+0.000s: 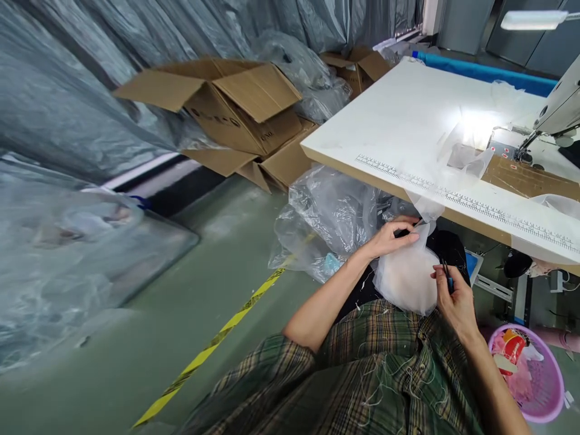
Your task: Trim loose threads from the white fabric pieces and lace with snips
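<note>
White sheer fabric (408, 279) lies bunched over my lap, with a strip of it rising to the table's front edge. My left hand (395, 237) pinches this fabric just below that edge, fingers closed on it. In my right hand (457, 302), beside the fabric's right side, is a small dark tool with blue on it, which looks like thread snips (447, 279); its blades point up. More sheer fabric (471, 160) rests on the white sewing table (385, 109), near the sewing machine (562, 99).
A printed ruler (453, 196) runs along the table's front. Clear plastic bags (335, 205) bulge under its left corner. Open cardboard boxes (244, 109) stand behind, on the left. A pink basket (546, 386) with scraps sits on the floor at lower right. Yellow-black tape (217, 341) crosses the floor.
</note>
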Tool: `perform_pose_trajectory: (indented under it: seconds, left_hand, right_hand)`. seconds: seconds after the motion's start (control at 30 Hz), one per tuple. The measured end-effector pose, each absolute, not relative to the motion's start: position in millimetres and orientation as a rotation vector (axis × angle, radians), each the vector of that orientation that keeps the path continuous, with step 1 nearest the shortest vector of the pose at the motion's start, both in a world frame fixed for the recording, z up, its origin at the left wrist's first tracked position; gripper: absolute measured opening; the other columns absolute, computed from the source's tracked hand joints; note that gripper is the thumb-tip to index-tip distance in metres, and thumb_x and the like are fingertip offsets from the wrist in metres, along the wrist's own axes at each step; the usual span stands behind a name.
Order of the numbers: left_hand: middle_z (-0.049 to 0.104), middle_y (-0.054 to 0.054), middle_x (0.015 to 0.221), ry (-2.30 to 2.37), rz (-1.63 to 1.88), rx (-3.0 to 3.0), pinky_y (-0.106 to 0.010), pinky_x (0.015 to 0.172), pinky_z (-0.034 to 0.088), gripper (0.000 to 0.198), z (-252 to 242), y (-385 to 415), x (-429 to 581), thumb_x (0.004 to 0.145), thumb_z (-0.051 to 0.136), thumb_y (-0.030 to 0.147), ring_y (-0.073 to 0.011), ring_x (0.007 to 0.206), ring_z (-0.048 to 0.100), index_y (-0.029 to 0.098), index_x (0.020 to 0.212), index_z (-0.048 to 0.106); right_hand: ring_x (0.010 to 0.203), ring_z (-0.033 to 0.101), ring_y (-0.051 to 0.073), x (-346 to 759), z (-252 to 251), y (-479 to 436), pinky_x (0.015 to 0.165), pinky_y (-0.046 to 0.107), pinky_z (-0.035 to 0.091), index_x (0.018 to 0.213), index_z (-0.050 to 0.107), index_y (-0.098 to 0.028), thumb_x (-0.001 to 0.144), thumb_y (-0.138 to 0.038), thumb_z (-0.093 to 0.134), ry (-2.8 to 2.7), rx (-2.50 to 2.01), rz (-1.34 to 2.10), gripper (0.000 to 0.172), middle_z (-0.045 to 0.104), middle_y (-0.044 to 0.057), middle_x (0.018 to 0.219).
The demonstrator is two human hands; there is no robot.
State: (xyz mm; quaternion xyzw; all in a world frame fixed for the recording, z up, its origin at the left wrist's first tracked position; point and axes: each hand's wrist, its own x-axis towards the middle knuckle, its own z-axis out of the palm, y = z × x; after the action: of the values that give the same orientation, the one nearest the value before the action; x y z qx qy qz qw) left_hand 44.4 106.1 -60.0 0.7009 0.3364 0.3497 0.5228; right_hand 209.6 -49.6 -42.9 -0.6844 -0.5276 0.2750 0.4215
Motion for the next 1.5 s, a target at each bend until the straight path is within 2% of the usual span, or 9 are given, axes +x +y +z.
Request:
perform_pose_trajectory:
  seconds: [0.33, 0.57, 0.67, 0.83, 1.0, 1.13, 1.23, 1.37, 1.5]
  left_hand:
    - [0.072, -0.003, 0.079, 1.196, 1.249, 1.719, -0.031, 0.075, 0.050, 0.022, -19.0, 73.9, -13.1, 0.084, 0.065, 0.040, -0.0153, 0.074, 0.064, 0.019, 0.083, 0.067]
    - [0.072, -0.002, 0.073, 0.677, 1.075, 2.439, -0.034, 0.074, 0.047, 0.013, 4.3, 14.0, -16.5, 0.086, 0.061, 0.018, -0.0141, 0.063, 0.062, 0.023, 0.084, 0.072]
    - [0.072, -0.005, 0.081, 0.561, 1.136, 2.291, -0.034, 0.075, 0.048, 0.010, 5.6, 9.2, -19.7, 0.086, 0.064, 0.026, -0.0158, 0.069, 0.063, 0.021, 0.088, 0.073]
    - [0.070, -0.015, 0.106, 0.655, 0.985, 1.782, -0.041, 0.089, 0.048, 0.054, -3.9, 22.8, -21.0, 0.090, 0.048, 0.065, -0.0263, 0.098, 0.066, 0.018, 0.099, 0.073]
    - [0.070, -0.013, 0.096, 0.466, 0.683, 1.442, -0.038, 0.086, 0.047, 0.067, -12.2, 20.4, -8.4, 0.077, 0.052, 0.080, -0.0259, 0.090, 0.065, 0.015, 0.077, 0.070]
    - [0.064, -0.005, 0.076, 0.586, 0.637, 1.233, -0.027, 0.066, 0.045, 0.055, -12.2, 15.8, -9.3, 0.065, 0.077, 0.064, -0.0151, 0.070, 0.058, 0.015, 0.057, 0.054]
    - [0.057, 0.003, 0.064, 0.760, 0.618, 1.122, -0.021, 0.055, 0.038, 0.046, -9.6, 15.9, -14.0, 0.063, 0.083, 0.054, -0.0083, 0.057, 0.050, 0.014, 0.073, 0.061]
    - [0.067, -0.001, 0.075, 0.864, 0.563, 1.125, -0.021, 0.058, 0.041, 0.043, -5.2, 17.0, -16.9, 0.067, 0.083, 0.043, -0.0089, 0.063, 0.055, 0.014, 0.096, 0.071]
    - [0.073, -0.005, 0.083, 0.877, 0.555, 1.223, -0.023, 0.061, 0.044, 0.033, -2.6, 17.9, -17.3, 0.071, 0.080, 0.043, -0.0114, 0.069, 0.058, 0.013, 0.086, 0.076]
  right_hand:
    - [0.062, 0.062, 0.019, 196.9, -19.6, -43.2, 0.055, 0.028, 0.048, 0.094, 0.073, -0.016, 0.088, -0.055, 0.053, -1.321, -1.624, 0.807, 0.043, 0.072, 0.008, 0.075]
    - [0.047, 0.043, 0.010, 162.5, 9.4, -38.1, 0.044, 0.023, 0.037, 0.080, 0.072, -0.016, 0.081, -0.053, 0.063, -1.270, -1.464, 1.074, 0.038, 0.062, 0.002, 0.064]
    - [0.051, 0.042, 0.010, 156.9, 16.2, -46.6, 0.048, 0.022, 0.037, 0.073, 0.069, -0.016, 0.085, -0.041, 0.058, -1.374, -1.443, 1.108, 0.029, 0.056, 0.000, 0.060]
    - [0.054, 0.037, 0.009, 154.8, 29.9, -66.0, 0.050, 0.021, 0.034, 0.071, 0.064, -0.016, 0.085, -0.026, 0.051, -1.617, -1.307, 1.229, 0.021, 0.047, -0.003, 0.058]
    - [0.054, 0.034, 0.009, 152.4, 32.8, -71.5, 0.050, 0.021, 0.032, 0.068, 0.061, -0.017, 0.082, -0.022, 0.050, -1.670, -1.313, 1.255, 0.018, 0.045, -0.004, 0.058]
    - [0.054, 0.040, 0.010, 154.6, 26.1, -67.2, 0.051, 0.021, 0.036, 0.075, 0.066, -0.016, 0.083, -0.026, 0.051, -1.650, -1.353, 1.247, 0.019, 0.053, -0.003, 0.060]
    - [0.053, 0.043, 0.010, 158.7, 17.2, -62.6, 0.052, 0.022, 0.038, 0.080, 0.069, -0.017, 0.085, -0.033, 0.054, -1.613, -1.415, 1.204, 0.022, 0.057, -0.002, 0.061]
    - [0.052, 0.044, 0.012, 165.9, 4.6, -58.5, 0.048, 0.024, 0.037, 0.090, 0.069, -0.017, 0.093, -0.055, 0.043, -1.421, -1.515, 1.171, 0.046, 0.059, 0.001, 0.066]
    - [0.050, 0.045, 0.013, 169.9, -2.1, -56.0, 0.047, 0.026, 0.037, 0.081, 0.066, -0.017, 0.095, -0.068, 0.029, -1.354, -1.556, 1.230, 0.065, 0.055, 0.001, 0.062]
